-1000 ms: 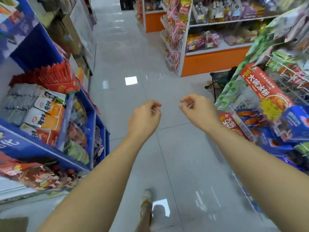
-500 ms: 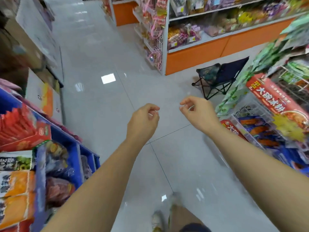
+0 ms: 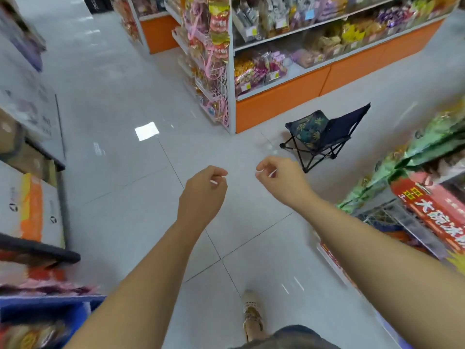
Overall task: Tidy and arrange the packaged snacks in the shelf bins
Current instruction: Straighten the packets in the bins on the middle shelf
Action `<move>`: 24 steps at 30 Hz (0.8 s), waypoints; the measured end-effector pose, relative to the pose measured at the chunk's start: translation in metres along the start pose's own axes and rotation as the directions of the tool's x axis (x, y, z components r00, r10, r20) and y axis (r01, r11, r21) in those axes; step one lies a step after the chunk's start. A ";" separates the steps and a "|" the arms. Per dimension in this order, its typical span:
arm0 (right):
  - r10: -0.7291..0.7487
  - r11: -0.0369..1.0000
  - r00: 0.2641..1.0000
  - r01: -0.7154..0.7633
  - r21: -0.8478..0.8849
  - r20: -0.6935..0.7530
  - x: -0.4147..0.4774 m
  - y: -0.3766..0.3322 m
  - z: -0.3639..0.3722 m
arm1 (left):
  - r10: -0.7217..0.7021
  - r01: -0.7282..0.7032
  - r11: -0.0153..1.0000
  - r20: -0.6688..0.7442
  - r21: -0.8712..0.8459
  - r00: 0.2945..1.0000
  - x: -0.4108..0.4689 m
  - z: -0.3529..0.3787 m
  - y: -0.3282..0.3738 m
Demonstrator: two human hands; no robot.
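Observation:
My left hand (image 3: 202,195) and my right hand (image 3: 281,180) hang in front of me over the tiled aisle floor, fingers loosely curled, holding nothing. A blue shelf bin (image 3: 50,306) with blurred snack packs sits at the lower left, well away from my left hand. On the right, a wire rack carries a red snack pack (image 3: 432,210) and green packets (image 3: 427,147), beside my right forearm. Neither hand touches any package.
A dark folding camp chair (image 3: 324,132) stands on the floor just beyond my right hand. Behind it is an orange-based shelf (image 3: 289,99) full of packaged sweets. A white and orange carton (image 3: 32,210) sits at the left. My shoe (image 3: 251,316) is on the tiles below.
The view has swung right and forward along the aisle. The blue bins slid out to the lower left and the folding chair came fully into view. Both hands kept their curled pose.

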State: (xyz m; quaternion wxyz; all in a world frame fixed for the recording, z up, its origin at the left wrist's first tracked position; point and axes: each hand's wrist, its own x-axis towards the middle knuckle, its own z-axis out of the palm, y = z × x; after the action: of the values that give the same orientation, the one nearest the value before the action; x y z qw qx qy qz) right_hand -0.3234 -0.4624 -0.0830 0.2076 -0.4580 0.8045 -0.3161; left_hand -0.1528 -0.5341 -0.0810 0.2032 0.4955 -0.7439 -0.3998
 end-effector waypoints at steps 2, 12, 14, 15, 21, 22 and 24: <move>-0.020 1.000 1.000 0.020 -0.015 -0.001 0.039 -0.008 -0.003 | 0.010 -0.010 1.000 -0.015 -0.002 1.000 0.036 -0.003 0.009; 0.019 1.000 0.996 -0.019 -0.005 -0.093 0.182 -0.021 -0.009 | 0.102 -0.105 0.993 0.045 0.057 0.994 0.211 -0.012 0.024; 0.050 0.999 0.991 -0.048 0.014 -0.125 0.214 -0.023 -0.005 | 0.135 -0.142 0.987 0.089 0.069 0.987 0.250 -0.012 0.024; 0.067 0.998 0.988 -0.065 0.022 -0.139 0.229 -0.024 -0.003 | 0.148 -0.156 0.985 0.108 0.074 0.983 0.271 -0.012 0.024; 0.176 0.984 0.956 -0.166 0.062 -0.235 0.303 -0.027 -0.006 | 0.236 -0.260 0.961 0.216 0.091 0.947 0.387 -0.010 0.045; 0.195 0.981 0.949 -0.182 0.072 -0.248 0.312 -0.025 -0.009 | 0.258 -0.284 0.955 0.234 0.085 0.937 0.402 -0.005 0.051; 0.239 0.971 0.932 -0.223 0.091 -0.272 0.328 -0.016 -0.018 | 0.295 -0.327 0.942 0.281 0.073 0.913 0.426 0.007 0.064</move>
State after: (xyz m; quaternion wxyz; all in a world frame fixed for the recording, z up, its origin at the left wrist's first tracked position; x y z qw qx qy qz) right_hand -0.4874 -0.7477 -0.0730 0.1403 -0.3045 0.8644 -0.3748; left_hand -0.3754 -0.9025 -0.0742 0.1325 0.3238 -0.8561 -0.3803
